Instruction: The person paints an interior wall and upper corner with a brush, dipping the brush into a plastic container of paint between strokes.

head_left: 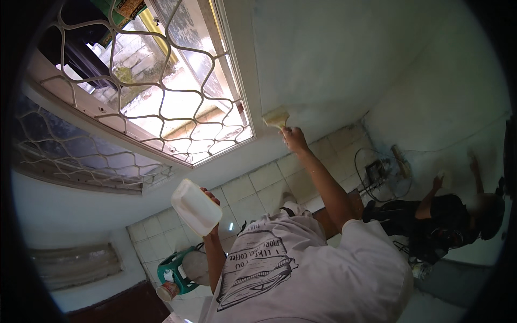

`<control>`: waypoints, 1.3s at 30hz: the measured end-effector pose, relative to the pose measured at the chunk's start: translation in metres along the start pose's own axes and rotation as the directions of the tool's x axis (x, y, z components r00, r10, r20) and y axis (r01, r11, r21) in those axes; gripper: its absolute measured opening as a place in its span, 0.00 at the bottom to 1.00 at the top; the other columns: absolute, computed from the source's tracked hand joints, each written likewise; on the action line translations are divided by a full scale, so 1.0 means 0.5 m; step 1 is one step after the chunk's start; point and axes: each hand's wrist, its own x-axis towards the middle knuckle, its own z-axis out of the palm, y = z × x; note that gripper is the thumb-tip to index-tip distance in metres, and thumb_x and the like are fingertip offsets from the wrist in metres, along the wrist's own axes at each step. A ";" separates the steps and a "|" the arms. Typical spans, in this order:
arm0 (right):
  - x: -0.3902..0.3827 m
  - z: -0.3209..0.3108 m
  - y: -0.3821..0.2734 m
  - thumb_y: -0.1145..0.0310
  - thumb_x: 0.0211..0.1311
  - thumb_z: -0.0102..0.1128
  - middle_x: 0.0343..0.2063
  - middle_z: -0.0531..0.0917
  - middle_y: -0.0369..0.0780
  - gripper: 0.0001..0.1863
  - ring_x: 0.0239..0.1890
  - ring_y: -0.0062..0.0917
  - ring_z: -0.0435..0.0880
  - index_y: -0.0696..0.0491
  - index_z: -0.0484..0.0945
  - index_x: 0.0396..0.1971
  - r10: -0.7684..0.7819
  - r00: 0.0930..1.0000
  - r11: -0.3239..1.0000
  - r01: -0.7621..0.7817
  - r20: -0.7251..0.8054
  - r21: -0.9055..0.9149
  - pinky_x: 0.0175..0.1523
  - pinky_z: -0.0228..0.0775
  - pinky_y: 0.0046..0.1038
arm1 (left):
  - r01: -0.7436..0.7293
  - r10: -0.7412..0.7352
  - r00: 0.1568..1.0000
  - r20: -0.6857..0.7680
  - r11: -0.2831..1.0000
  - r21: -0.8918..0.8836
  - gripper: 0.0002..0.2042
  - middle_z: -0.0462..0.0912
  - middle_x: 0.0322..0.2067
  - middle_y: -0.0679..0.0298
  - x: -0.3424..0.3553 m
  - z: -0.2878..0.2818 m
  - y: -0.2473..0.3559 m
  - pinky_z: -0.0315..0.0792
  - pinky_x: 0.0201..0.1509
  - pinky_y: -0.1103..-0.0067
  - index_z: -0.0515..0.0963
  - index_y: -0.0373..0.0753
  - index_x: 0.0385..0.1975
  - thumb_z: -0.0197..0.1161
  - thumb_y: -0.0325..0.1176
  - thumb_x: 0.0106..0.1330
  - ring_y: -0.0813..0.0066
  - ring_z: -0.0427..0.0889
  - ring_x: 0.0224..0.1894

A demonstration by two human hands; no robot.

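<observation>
Broadly, a pale wall (323, 59) fills your view to the right of a bright window (161, 85), which is crossed by a wavy metal grille. Below the window runs a floor (258, 185) of light square tiles. Nearer you, below and right of the window, is your own white T-shirt (323, 269) with a dark printed drawing. Far right of the window, a co-worker (441, 215) in dark clothes raises both hands at the wall, one of them around a pale, blurred object. Well below the window stands a green stool (171, 262). Just below the window's bottom corner is a white rectangular tub (195, 209), tilted. Right of that same corner, a wide, yellowish flat tool (276, 117) has its broad edge apparently against the wall; whether brush or scraper, you cannot tell. Your left hand (211, 197) grips the tub, its fingers partly hidden behind it. Your right hand (294, 140) has its fingers clenched around the tool's handle.
</observation>
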 end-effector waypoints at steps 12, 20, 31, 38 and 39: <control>-0.174 -0.116 -0.401 0.50 0.77 0.49 0.14 0.65 0.29 0.22 0.16 0.13 0.61 0.55 0.76 0.34 -0.447 0.894 0.852 0.432 -0.019 0.298 0.23 0.55 0.22 | -0.001 -0.021 0.993 -0.117 0.983 -0.184 0.34 0.68 0.61 0.56 -0.005 -0.048 -0.081 0.61 0.69 0.62 0.62 0.39 0.66 0.68 0.44 0.64 0.60 0.67 0.64; 0.016 0.063 0.147 0.56 0.73 0.48 0.24 0.79 0.53 0.20 0.29 0.43 0.83 0.61 0.73 0.38 -0.303 0.953 0.949 0.302 0.003 -0.090 0.37 0.72 0.41 | -0.186 0.157 0.953 -0.258 0.978 -0.093 0.36 0.68 0.61 0.57 -0.072 -0.012 -0.152 0.61 0.68 0.60 0.62 0.40 0.66 0.71 0.43 0.61 0.60 0.67 0.64; 0.124 0.127 0.456 0.53 0.74 0.46 0.22 0.82 0.43 0.24 0.29 0.34 0.84 0.59 0.82 0.34 0.175 0.981 0.963 -0.152 0.088 -0.223 0.38 0.73 0.38 | -0.252 0.239 0.915 -0.326 0.968 0.003 0.38 0.66 0.62 0.54 -0.122 -0.058 -0.194 0.61 0.67 0.56 0.62 0.41 0.67 0.72 0.46 0.60 0.56 0.68 0.64; -0.013 -0.005 0.096 0.53 0.77 0.46 0.21 0.80 0.45 0.22 0.27 0.34 0.81 0.58 0.78 0.35 -0.174 0.979 0.984 0.175 0.106 -0.003 0.36 0.71 0.35 | -0.175 0.206 0.931 -0.301 0.976 0.126 0.37 0.68 0.62 0.58 -0.065 -0.078 -0.230 0.61 0.68 0.60 0.60 0.39 0.68 0.70 0.46 0.62 0.59 0.68 0.64; -0.034 -0.031 0.057 0.53 0.77 0.46 0.20 0.79 0.44 0.22 0.26 0.33 0.80 0.58 0.77 0.34 -0.203 0.975 0.979 0.202 0.094 0.026 0.34 0.70 0.35 | -0.162 0.195 0.934 -0.300 0.978 0.132 0.37 0.68 0.62 0.58 -0.054 -0.084 -0.232 0.61 0.68 0.60 0.60 0.39 0.68 0.69 0.46 0.63 0.59 0.68 0.64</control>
